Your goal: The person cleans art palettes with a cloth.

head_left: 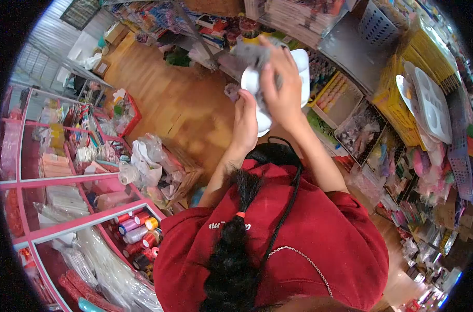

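Note:
A white plastic paint palette (301,61) with rounded wells is held up in front of me at the top middle of the head view. My left hand (244,122) grips its near left edge, thumb up along the rim. Over the palette's face lies my right hand (286,88), closed on a grey cloth (251,54) that bunches out past the fingers and rests against the wells. Part of the cloth is blurred, and the hand and cloth cover much of the palette's middle.
More white palettes (433,104) lean on a yellow stack (397,112) at right, beside a shelf with baskets (334,99). At left, a pink-framed glass display case (80,179) contains ribbon spools (137,234) and packets. Bagged goods in a box (174,177) stand on the wooden floor (158,93).

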### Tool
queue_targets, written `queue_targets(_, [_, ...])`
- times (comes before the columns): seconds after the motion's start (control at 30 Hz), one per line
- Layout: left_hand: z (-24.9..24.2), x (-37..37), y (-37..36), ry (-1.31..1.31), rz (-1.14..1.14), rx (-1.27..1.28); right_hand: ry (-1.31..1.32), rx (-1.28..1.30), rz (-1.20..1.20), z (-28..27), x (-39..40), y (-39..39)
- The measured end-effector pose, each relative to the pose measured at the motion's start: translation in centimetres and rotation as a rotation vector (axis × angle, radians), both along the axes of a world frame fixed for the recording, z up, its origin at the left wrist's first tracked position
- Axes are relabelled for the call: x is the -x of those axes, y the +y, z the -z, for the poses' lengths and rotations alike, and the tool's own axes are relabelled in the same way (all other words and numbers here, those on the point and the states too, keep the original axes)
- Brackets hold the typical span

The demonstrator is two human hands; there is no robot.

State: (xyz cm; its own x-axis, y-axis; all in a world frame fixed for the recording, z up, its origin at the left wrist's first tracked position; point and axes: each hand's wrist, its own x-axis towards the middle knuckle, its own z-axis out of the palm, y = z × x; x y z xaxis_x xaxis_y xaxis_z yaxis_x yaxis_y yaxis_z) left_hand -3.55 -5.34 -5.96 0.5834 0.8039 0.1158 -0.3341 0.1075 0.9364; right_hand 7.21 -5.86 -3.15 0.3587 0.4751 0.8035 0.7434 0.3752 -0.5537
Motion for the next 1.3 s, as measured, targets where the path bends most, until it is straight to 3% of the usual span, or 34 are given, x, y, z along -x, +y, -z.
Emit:
queue_targets(0.07, [0.7,0.8,0.0,0.112,-0.052,-0.02,0.365,0.245,-0.12,-0.7,-0.7,0.6])
queue_targets(0.13, [-0.2,0.8,-0.2,0.071,-0.091,-0.045,0.571,0.17,-0.128,1.1,0.1,1.5])
queue_targets(0.2, [0.1,0.9,0.6,0.019,-0.182,-0.025,0.533,0.058,-0.144,2.0,2.4,0.8])
queue_targets(0.23, [-0.5,1.2,1.0,-0.037,-0.163,-0.016,0.448,0.177,-0.111,2.8,3.6,-0.1])
queue_targets(0.27, [-1.0,1.3,1.2,-0.091,-0.143,-0.006,0.432,0.213,-0.223,3.0,4.7,-1.1])
queue_targets(0.3, [-1.5,1.1,1.6,-0.119,-0.231,-0.035,0.319,0.144,-0.237,3.0,5.1,-1.1])
queue_targets(0.33, [-0.6,1.8,2.0,-0.07,-0.122,0.066,0.205,0.071,-0.25,2.9,5.3,-1.0])
queue_targets(0.4, [-0.6,1.9,1.5,-0.018,-0.093,0.01,-0.005,0.115,-0.256,1.5,4.1,-0.3])
queue_targets(0.43, [-0.1,1.7,1.4,-0.081,-0.184,0.055,-0.08,0.119,-0.269,0.8,3.6,0.1])
queue_targets(0.57, [-0.7,2.6,1.2,0.069,-0.292,0.106,-0.225,0.041,-0.18,0.1,1.6,1.9])
queue_targets(0.67, [-2.1,3.6,1.2,0.03,-0.12,0.074,-0.016,0.172,-0.154,0.4,0.6,2.4])
queue_targets(0.8, [-1.9,3.9,1.8,0.041,-0.121,0.044,-0.02,0.209,-0.065,0.6,1.0,2.1])
queue_targets(0.9, [-3.0,4.1,1.8,-0.035,-0.244,0.029,0.045,0.14,-0.028,2.6,1.3,1.4])
queue_targets(0.93, [-3.0,4.1,1.8,-0.054,-0.266,0.013,0.094,0.218,-0.14,3.6,1.5,1.1])
queue_targets(1.0, [-3.2,3.9,2.1,-0.094,-0.309,-0.02,-0.048,0.055,-0.262,4.3,2.1,0.6])
queue_targets(1.13, [-2.3,4.5,1.8,-0.048,-0.204,0.034,-0.2,0.079,-0.322,2.9,1.3,0.7])
queue_targets(1.3, [-2.1,4.5,0.7,0.029,-0.165,0.0,-0.071,0.051,-0.026,0.4,0.7,1.5])
